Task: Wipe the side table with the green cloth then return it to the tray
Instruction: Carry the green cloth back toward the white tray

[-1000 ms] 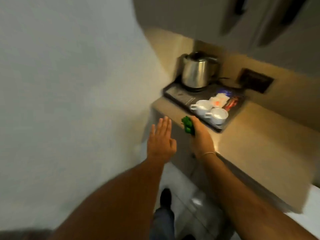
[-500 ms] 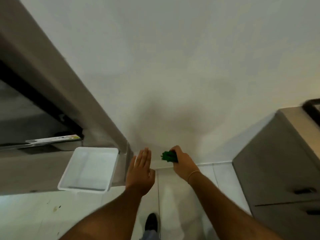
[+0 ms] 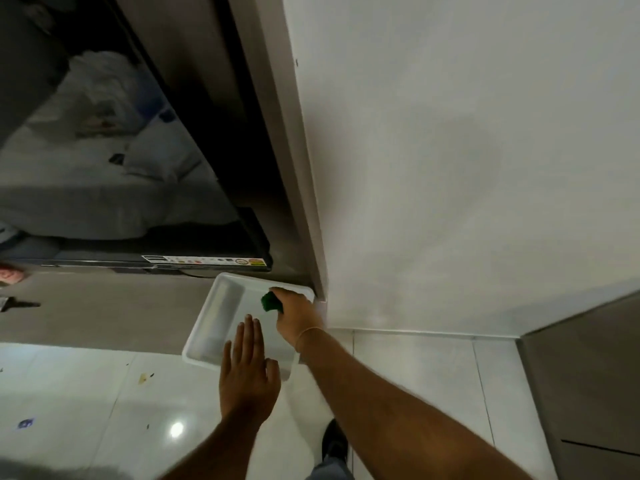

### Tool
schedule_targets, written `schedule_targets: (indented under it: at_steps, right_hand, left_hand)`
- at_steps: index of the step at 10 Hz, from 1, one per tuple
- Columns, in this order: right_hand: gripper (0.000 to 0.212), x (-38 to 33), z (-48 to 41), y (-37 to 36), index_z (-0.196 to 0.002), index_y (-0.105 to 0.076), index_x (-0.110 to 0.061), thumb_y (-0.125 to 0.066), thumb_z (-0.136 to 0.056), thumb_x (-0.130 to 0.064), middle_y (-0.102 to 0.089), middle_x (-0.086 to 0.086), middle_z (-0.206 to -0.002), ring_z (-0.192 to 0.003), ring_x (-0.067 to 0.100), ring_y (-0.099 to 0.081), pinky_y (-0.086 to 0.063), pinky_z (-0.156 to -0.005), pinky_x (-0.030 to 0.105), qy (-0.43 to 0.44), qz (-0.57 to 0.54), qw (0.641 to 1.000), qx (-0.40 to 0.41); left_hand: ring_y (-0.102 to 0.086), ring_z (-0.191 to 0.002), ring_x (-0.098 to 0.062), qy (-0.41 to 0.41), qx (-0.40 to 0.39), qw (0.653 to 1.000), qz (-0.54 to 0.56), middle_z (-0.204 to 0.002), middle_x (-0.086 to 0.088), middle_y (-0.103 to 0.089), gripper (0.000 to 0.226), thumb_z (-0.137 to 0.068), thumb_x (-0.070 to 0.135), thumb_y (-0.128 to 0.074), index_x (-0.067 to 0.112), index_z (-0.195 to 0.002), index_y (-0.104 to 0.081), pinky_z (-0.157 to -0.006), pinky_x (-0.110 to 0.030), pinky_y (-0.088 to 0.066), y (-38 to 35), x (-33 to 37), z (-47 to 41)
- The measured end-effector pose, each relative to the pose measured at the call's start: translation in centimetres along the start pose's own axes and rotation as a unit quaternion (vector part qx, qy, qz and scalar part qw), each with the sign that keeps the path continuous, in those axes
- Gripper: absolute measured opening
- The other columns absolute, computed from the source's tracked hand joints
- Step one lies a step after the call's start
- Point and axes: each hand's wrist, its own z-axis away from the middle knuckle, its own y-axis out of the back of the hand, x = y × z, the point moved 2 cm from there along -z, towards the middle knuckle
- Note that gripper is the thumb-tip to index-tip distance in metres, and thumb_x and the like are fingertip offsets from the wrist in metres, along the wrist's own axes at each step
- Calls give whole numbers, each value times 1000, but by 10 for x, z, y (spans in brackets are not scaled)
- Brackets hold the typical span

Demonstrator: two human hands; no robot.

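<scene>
**A:** What's changed on your end?

**B:** A second ago I was facing the side table with the kettle and cups; half a second ago the view had swung to a bare wall with the tray off at the left. Now the white plastic tray (image 3: 207,336) sits dead centre and my right hand (image 3: 299,315) is over its far right corner. I read that as wiping done and the return step nearly complete.

**A:** Where's the cloth?

**B:** The green cloth (image 3: 269,302) is bunched into a small dark-green wad, and my right hand is closed round it, fingers curled over the top. It hangs inside the tray's outline, but I can't tell whether it touches the tray floor yet. It is not released.

**A:** And the other hand?

**B:** My left hand (image 3: 247,372) is open and flat, fingers together, holding nothing, hovering above the tray's near edge.

**A:** Surfaces?

**B:** The tray is shallow and rectangular, with rounded corners and a smooth, slightly glossy inside. It rests on a matte grey-brown bench (image 3: 104,306) below a dark glossy television screen (image 3: 121,150). The floor (image 3: 86,393) is shiny pale tile with a few small marks. The cloth looks soft and crumpled, so I expect it to stay where it's dropped.
</scene>
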Motion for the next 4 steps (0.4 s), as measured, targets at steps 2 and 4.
schedule_targets:
  at_steps: [2, 4]
  right_hand:
    - [45, 16, -16, -63, -148, -52, -12, -62, -105, -18, -61, 17, -146, -134, 38, -60, -50, -115, 50, -20, 99, 988, -117]
    - [57, 46, 18, -42, -161, -43, -17, -59, -107, -27, -39, 10, -171, -157, 32, -37, -32, -129, 44, -76, -48, 995, -40]
  left_hand:
    - [2, -166, -22, -1, -7, 1000, 7, -178, -7, 3, 78, -95, 44, -10, 16, -168, -2, -136, -51, -7, 1, -25, -12]
    - [2, -166, -24, -59, -22, 998, 16, -179, -7, 0, 74, -99, 40, -16, 17, -168, -3, -136, -52, -7, -4, -1, -28]
